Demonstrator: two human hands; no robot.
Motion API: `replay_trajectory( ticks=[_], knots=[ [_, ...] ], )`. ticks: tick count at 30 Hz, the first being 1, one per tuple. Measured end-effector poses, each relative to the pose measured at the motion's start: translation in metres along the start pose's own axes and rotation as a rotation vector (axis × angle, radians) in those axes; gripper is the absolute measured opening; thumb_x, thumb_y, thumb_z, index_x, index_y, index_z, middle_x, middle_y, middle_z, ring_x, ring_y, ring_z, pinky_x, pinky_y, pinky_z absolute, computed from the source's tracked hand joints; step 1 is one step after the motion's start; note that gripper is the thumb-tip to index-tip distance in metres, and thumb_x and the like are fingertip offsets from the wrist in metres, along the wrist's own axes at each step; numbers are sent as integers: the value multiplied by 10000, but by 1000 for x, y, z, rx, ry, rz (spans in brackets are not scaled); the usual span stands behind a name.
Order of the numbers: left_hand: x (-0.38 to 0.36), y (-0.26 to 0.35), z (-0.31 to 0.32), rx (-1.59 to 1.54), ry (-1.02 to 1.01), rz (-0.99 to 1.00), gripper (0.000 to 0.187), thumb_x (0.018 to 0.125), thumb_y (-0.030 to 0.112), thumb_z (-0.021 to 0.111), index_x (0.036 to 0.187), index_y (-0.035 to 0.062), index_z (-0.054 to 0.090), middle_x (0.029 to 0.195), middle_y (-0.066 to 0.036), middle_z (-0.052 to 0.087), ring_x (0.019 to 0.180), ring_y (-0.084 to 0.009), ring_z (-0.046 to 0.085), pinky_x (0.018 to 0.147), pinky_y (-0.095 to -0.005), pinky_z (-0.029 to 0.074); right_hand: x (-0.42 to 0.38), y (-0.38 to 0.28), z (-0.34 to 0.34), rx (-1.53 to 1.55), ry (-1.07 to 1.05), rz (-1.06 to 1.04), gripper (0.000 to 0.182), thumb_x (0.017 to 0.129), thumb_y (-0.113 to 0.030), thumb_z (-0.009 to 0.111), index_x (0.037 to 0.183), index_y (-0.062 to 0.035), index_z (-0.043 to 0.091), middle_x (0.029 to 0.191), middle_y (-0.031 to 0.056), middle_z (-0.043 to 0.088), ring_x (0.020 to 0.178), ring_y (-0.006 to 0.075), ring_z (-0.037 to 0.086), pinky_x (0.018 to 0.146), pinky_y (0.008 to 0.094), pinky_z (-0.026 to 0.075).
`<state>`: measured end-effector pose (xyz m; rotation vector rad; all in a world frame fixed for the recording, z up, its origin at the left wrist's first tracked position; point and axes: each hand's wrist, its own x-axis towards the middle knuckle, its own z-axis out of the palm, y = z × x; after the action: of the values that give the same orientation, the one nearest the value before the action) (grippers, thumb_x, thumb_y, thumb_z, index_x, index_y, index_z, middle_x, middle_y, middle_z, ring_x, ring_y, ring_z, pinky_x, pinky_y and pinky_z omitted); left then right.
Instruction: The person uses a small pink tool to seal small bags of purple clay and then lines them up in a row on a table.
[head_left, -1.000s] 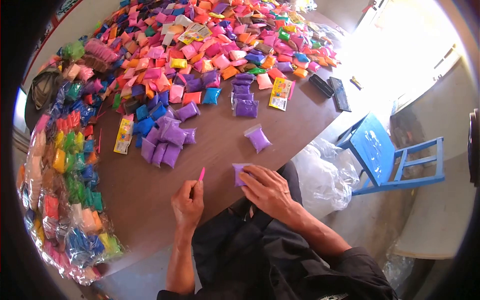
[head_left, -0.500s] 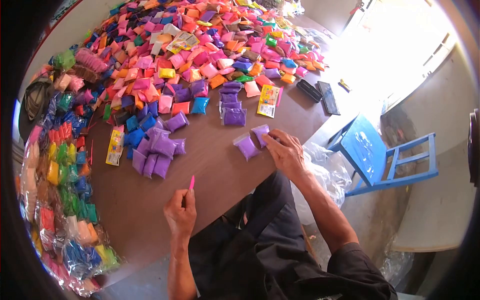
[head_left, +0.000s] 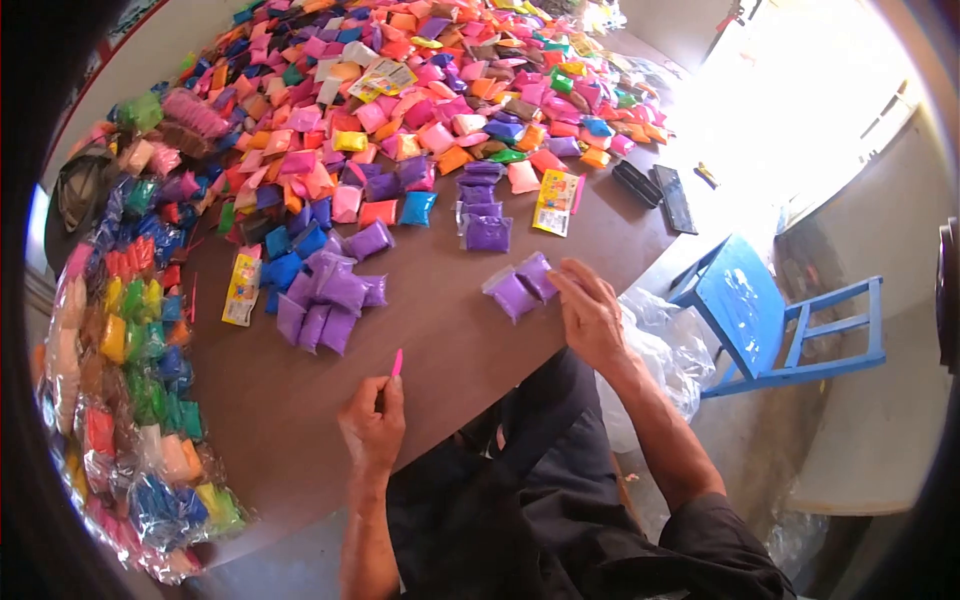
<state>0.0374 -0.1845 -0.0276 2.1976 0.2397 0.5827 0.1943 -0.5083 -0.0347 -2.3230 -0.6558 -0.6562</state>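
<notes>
Holding a pink stick between the thumb and curled fingers of the left hand, and pointing it away from the body above a brown table. Reaching with the right hand to the right edge of a purple packet touching a second purple packet on the tabletop. Keeping both hands well apart. Facing a purple heap beyond the left hand, a purple stack and a yellow card farther off, and a broad multicoloured mound behind them. Wearing dark clothes near a blue chair on the right.
</notes>
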Motion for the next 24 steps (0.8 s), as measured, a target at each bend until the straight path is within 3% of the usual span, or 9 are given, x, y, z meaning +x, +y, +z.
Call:
replay_trajectory(
  ticks=[5, 9, 13, 19, 24],
  knots=[
    [2, 3, -3, -31, 29, -22, 173, 1047, 151, 782, 938, 26, 734, 668, -32, 608, 611, -85, 528, 563, -303, 430, 15, -45, -1, 38, 101, -20, 342, 876, 34, 755, 1198, -69, 802, 1283, 150, 754, 1147, 362, 746, 982, 473, 583],
    [2, 0, -2, -17, 77, 30, 155, 1038, 127, 794, 930, 41, 724, 672, -70, 639, 569, -133, 570, 562, -322, 475, 13, -96, 9, 184, -31, -120, 284, 865, 12, 786, 1132, -83, 800, 1220, 99, 758, 1089, 336, 750, 922, 452, 589],
    [3, 4, -5, -63, 131, -3, 158, 1044, 133, 789, 936, 34, 730, 659, -61, 640, 587, -108, 601, 567, -314, 481, 19, -125, 42, 263, -115, -146, 221, 887, -23, 821, 1103, -73, 814, 1186, 99, 765, 1054, 327, 758, 896, 462, 608],
    [3, 1, -13, -259, 192, -311, 260, 1096, 203, 739, 919, 14, 714, 667, 3, 652, 604, -68, 574, 553, -296, 450, 67, -143, 107, 267, -173, -183, 295, 920, -145, 829, 1210, -107, 787, 1252, 71, 755, 1131, 337, 728, 955, 486, 576],
    [3, -10, -10, -329, 226, -267, 304, 1123, 267, 705, 935, 28, 693, 693, 4, 637, 598, -62, 550, 530, -276, 402, 91, -182, 153, 194, -166, -155, 414, 921, -238, 825, 1313, -132, 747, 1286, 67, 743, 1173, 325, 712, 1032, 522, 522]
  ],
)
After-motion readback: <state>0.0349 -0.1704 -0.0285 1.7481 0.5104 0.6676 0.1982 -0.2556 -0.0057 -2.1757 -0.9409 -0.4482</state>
